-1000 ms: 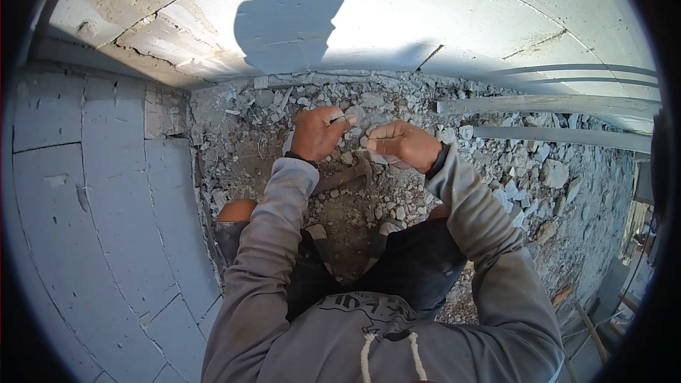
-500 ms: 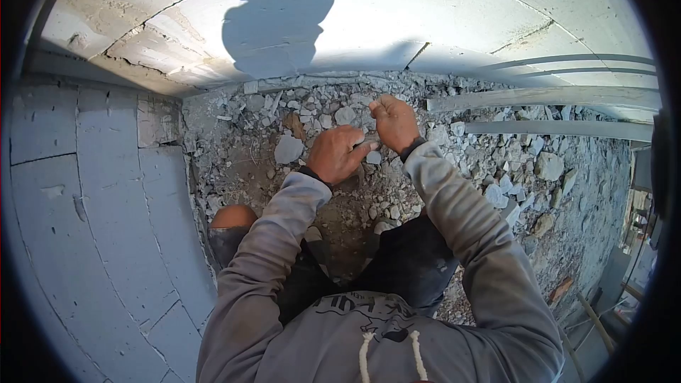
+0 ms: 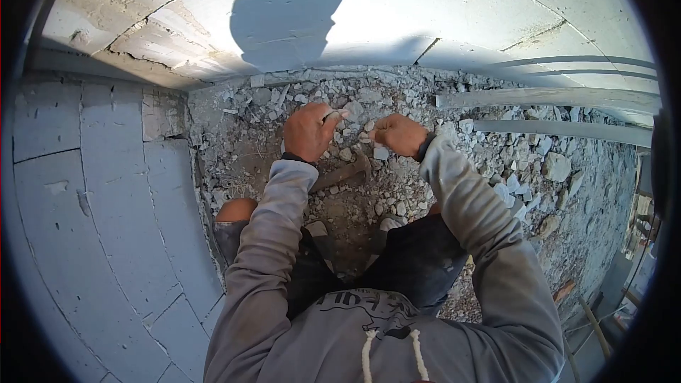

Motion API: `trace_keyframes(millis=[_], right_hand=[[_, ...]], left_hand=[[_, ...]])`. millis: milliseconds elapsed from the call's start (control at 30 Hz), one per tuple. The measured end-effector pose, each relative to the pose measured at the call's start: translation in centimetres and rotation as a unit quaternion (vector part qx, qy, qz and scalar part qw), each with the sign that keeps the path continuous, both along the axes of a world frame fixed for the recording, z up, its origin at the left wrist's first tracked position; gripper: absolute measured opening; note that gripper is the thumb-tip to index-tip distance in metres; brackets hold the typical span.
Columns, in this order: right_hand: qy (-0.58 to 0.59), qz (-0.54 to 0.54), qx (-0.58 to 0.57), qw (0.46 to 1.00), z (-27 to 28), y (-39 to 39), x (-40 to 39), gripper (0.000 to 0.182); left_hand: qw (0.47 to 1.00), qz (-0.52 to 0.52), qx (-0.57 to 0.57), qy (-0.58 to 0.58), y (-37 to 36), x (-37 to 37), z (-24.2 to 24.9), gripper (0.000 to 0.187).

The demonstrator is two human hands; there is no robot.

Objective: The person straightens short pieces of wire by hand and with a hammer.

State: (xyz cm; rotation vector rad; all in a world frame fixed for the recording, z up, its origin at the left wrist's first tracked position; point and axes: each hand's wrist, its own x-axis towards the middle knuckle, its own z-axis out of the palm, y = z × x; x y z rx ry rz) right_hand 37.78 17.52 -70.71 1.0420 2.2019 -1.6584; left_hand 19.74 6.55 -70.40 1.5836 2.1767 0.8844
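The left hand (image 3: 305,133) and right hand (image 3: 401,135) have parted, fingers curled, any grip unclear. The hammer (image 3: 362,166), near, looks heavy, stiff; its handle (image 3: 330,179) suits holding.

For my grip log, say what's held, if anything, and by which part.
Cannot tell; nothing shows clearly in the left hand or the right hand.

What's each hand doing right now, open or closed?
Left hand: curled closed; can't tell if holding anything.
Right hand: pinched closed; contents unclear.
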Motion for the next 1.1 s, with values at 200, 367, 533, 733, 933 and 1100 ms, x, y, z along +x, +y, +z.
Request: trace_keyframes(millis=[200,367,533,733,933,1100], right_hand=[[0.089,-0.302,-0.065,0.947,-0.9,1.7,-0.1,0.028],[0.179,-0.318,-0.172,0.915,0.9,1.6,0.7,0.024],[0.203,-0.313,-0.276,0.886,1.8,1.5,0.8,0.024],[0.178,-0.216,-0.038,0.959,2.3,0.1,0.1,0.025],[0.188,-0.173,0.004,0.967,2.0,0.1,0.0,0.022],[0.174,-0.162,0.036,0.971,1.4,0.4,0.3,0.023]], left_hand=[[0.997,-0.083,-0.006,0.006,0.2,2.4,0.8,0.034],[0.989,-0.121,-0.033,-0.075,0.1,3.1,-0.8,0.037],[0.989,-0.128,-0.038,-0.062,0.3,3.1,-1.1,0.041],[0.970,-0.091,-0.065,-0.217,0.7,2.6,-0.2,0.034],[0.949,-0.083,-0.075,-0.295,1.0,1.9,-0.1,0.031],[0.951,-0.053,-0.073,-0.295,1.0,1.6,1.1,0.027]])
